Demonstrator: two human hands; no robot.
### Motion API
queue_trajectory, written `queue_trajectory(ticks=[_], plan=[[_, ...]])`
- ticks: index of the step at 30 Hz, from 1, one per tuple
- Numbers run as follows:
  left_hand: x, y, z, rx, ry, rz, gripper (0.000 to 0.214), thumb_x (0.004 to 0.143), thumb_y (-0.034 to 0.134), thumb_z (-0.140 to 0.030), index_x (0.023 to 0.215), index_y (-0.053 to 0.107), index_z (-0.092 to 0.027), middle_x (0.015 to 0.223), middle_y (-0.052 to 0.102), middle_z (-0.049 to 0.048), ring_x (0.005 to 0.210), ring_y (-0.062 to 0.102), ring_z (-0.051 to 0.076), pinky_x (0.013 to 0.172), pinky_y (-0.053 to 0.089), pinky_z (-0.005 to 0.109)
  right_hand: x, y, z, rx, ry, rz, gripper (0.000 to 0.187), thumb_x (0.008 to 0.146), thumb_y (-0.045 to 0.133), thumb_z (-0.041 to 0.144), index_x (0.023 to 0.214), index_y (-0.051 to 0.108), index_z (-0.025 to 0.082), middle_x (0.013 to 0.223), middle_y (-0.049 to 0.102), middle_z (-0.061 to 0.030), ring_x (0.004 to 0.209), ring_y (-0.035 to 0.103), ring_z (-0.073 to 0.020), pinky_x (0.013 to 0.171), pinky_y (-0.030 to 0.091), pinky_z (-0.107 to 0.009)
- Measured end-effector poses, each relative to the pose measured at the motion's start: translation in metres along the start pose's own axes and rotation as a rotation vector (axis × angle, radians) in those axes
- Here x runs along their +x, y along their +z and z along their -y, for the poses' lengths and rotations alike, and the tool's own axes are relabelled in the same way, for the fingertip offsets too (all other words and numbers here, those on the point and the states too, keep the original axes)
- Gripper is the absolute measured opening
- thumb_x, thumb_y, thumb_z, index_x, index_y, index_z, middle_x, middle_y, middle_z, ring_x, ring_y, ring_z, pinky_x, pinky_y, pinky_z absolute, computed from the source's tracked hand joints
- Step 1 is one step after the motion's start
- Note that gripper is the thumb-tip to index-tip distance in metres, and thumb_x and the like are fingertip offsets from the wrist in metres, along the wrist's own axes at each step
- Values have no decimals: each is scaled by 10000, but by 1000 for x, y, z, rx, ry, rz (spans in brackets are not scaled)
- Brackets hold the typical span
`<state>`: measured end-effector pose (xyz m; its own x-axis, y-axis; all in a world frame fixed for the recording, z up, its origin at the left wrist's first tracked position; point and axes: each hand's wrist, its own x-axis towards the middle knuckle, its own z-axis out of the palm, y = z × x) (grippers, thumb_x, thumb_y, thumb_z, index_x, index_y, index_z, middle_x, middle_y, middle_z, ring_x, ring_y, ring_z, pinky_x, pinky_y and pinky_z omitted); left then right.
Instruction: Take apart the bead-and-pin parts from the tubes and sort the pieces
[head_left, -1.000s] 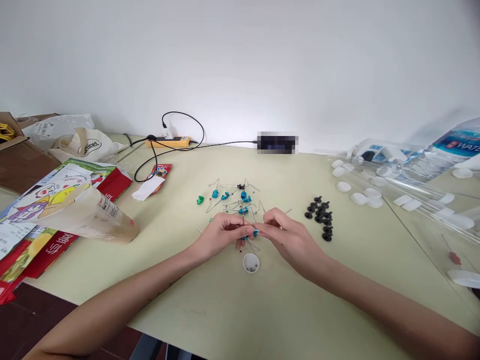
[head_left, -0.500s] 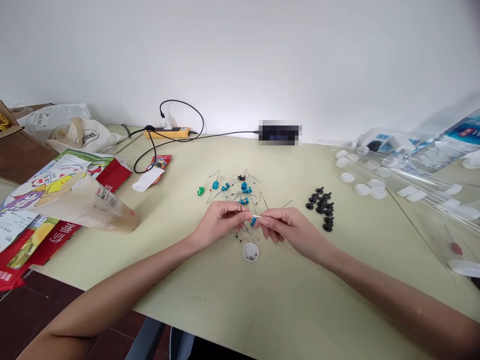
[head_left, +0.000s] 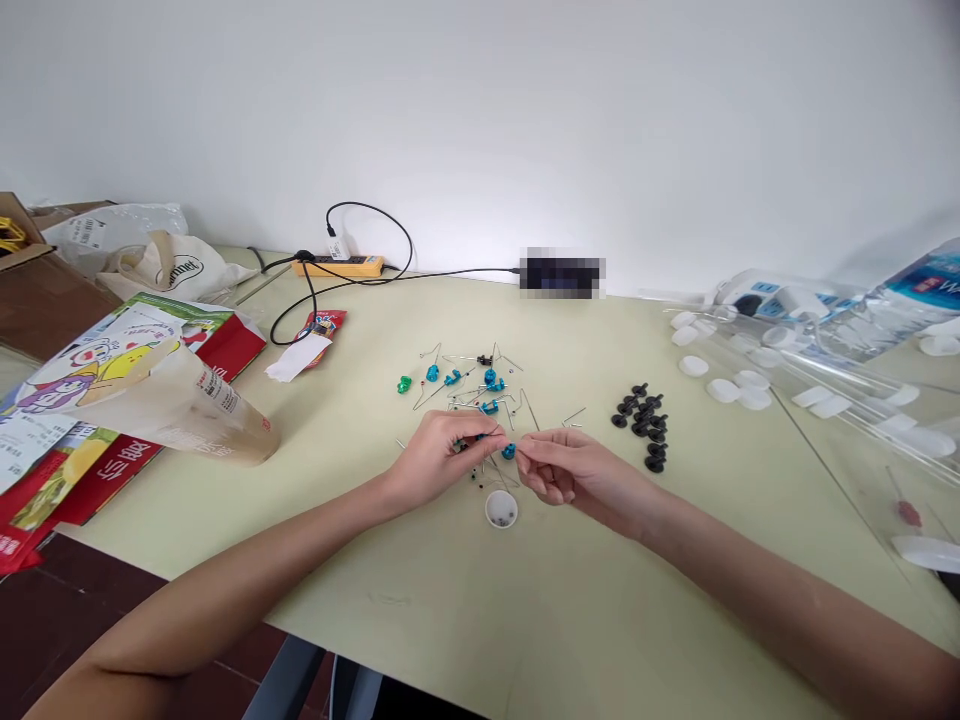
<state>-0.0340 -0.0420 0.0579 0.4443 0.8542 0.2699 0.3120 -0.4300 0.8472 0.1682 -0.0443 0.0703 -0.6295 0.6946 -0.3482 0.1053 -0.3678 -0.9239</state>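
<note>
My left hand (head_left: 442, 452) is closed in a pinch around a thin metal wire, mostly hidden by the fingers. A short gap to the right, my right hand (head_left: 566, 465) pinches thumb against forefinger; whatever it holds is too small to make out. Between and just below the fingertips shows a small blue piece (head_left: 509, 451). Behind the hands lie bent metal wires (head_left: 530, 410), several blue pieces (head_left: 491, 378), a green piece (head_left: 404, 384) and a black piece (head_left: 484, 360). In front of the hands sits a small white cap (head_left: 501, 509) with tiny bits inside.
Black knobbed parts (head_left: 641, 415) are grouped to the right. White round caps (head_left: 723, 392) and clear tubes (head_left: 862, 385) lie farther right. On the left are a plastic cup (head_left: 217, 415), a red packet (head_left: 322, 335) and a power strip (head_left: 345, 266). A pixelated dark device (head_left: 561, 274) leans against the wall.
A thin silvery piece spanned both hands' fingertips before; now the fingertips are slightly apart and it no longer shows between them. The right hand has lowered a little.
</note>
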Motion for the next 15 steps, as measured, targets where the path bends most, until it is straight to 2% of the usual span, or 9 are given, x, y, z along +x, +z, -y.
queue_trajectory(ticks=[2,5,7,8,9,11,13,15], plan=[[1,0,2,-80,-79,28,265,860,547,-359,768,678,-148,728,623,25,612,501,91,574,424,199,0,3,-4,-254,-147,-135,319,893,478,436,783,622,173,625,487,9,531,405,-96,503,304,-236],[3,0,5,-285,-216,88,277,825,589,-388,777,679,-131,715,617,26,580,506,87,569,452,208,-1,4,-10,-849,-471,-354,318,944,397,331,866,672,192,734,537,-39,647,460,-144,600,356,-284],[3,1,6,-364,-255,99,282,807,611,-393,784,683,-122,699,614,27,575,512,89,575,466,215,-2,2,-11,-1150,-665,-439,317,954,363,272,952,673,202,799,565,-69,710,480,-175,669,374,-324],[3,1,5,-377,-257,92,282,805,614,-393,784,684,-120,689,611,27,574,513,90,576,468,215,-3,2,-11,-1219,-714,-461,303,953,371,278,1013,659,204,827,574,-81,730,489,-185,691,380,-338],[3,1,5,-376,-248,80,280,807,611,-390,781,684,-120,681,607,26,572,511,89,576,467,215,-3,1,-10,-1226,-719,-478,294,950,387,307,1066,638,207,865,579,-90,748,498,-190,706,387,-345],[1,1,3,-348,-203,39,269,815,604,-380,775,678,-124,685,606,25,574,506,89,572,463,210,-5,1,-6,-1052,-600,-473,326,944,390,402,1060,621,204,888,581,-91,747,517,-184,701,402,-334],[0,2,0,-277,-133,-10,255,826,593,-367,772,674,-132,717,619,31,584,504,90,564,454,206,-5,1,0,-696,-350,-342,463,943,300,506,884,622,179,790,580,-75,669,522,-162,632,407,-302],[-2,2,-1,-170,-50,-41,244,842,576,-352,770,675,-141,752,637,40,618,518,100,580,448,210,-6,1,4,-312,-106,-133,542,930,251,563,693,544,174,624,514,-24,526,451,-119,520,358,-256]])
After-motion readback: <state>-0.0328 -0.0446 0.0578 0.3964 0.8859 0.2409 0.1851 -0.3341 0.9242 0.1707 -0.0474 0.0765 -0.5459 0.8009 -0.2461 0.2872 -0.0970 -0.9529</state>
